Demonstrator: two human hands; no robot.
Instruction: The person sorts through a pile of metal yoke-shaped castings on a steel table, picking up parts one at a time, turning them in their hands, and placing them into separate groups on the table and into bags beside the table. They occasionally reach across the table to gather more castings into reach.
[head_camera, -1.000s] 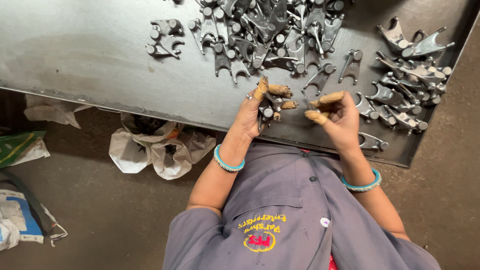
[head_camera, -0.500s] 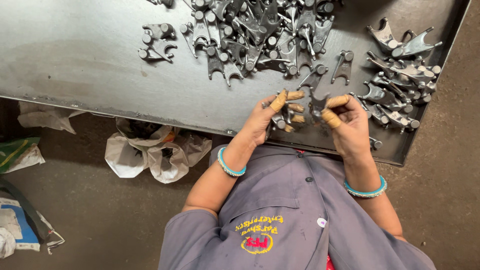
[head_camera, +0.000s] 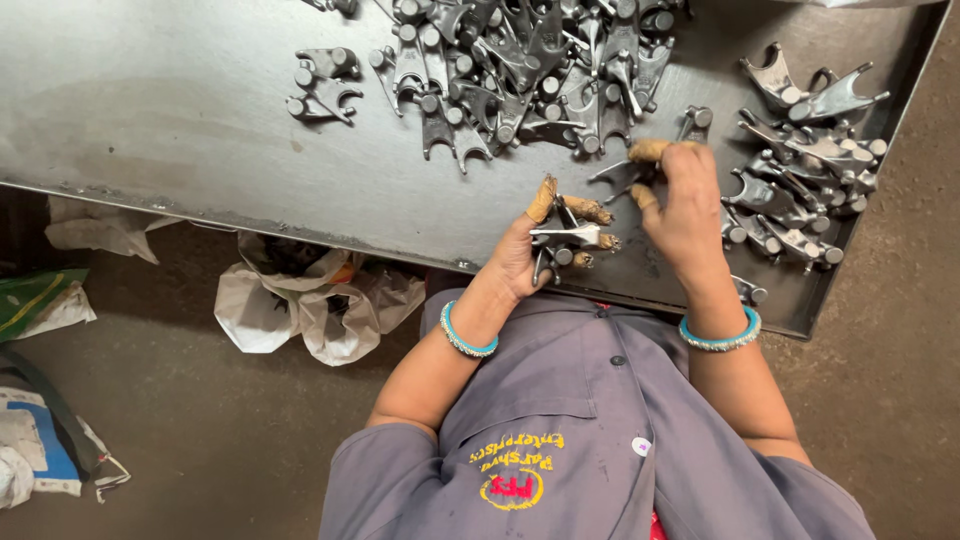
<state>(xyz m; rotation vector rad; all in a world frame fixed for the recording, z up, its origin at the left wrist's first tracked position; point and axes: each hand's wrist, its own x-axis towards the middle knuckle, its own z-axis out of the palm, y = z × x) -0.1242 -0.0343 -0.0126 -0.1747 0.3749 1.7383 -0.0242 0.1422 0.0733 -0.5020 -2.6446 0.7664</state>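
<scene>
My left hand, with worn finger covers, holds a small grey metal fork-shaped part just above the near edge of the steel table. My right hand reaches forward over the table, its covered fingertips touching another forked part that lies there. A big heap of the same parts lies at the back centre. A second heap sits at the right, close beside my right hand.
Two loose parts lie apart at the left of the heap. Under the table's edge, crumpled plastic bags and a sack lie on the floor. I wear a grey shirt and teal bangles on both wrists.
My right hand has left the part held in front of me and moved forward onto a part on the table. My left hand still holds its part.
</scene>
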